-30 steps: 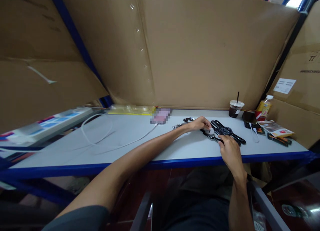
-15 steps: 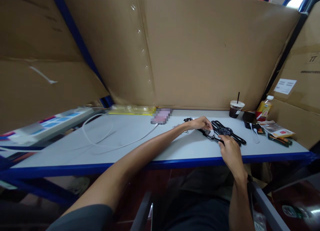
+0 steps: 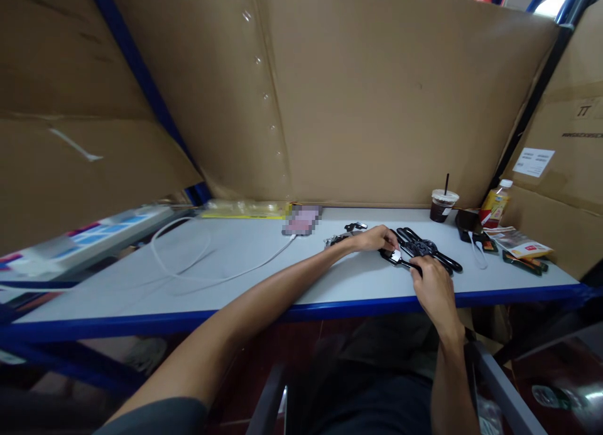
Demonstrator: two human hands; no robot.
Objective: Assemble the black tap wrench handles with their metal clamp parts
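A black two-handled tool that looks like a spokeshave (image 3: 406, 263) lies low over the table, with a bright flat blade (image 3: 396, 256) at its middle. My right hand (image 3: 434, 283) is closed around its near right handle. The fingers of my left hand (image 3: 380, 239) are pinched together at the blade's far left side, partly hiding the tool's other end. Just beyond both hands, several more black spokeshaves (image 3: 429, 247) lie in a pile. Small metal parts (image 3: 335, 239) sit behind my left wrist, and a dark metal piece (image 3: 355, 226) lies farther back.
A phone (image 3: 301, 220) with a white cable (image 3: 235, 275) is at the back. On the right stand a drink cup (image 3: 443, 207) and a bottle (image 3: 497, 203), near a packet (image 3: 521, 243). A power strip (image 3: 108, 237) is on the left. Cardboard (image 3: 353, 102) walls the back.
My left hand has shifted slightly at the blade, which shows more fully. The dark metal piece behind my wrist shows more clearly. My right hand keeps its grip; the view has shifted a little.
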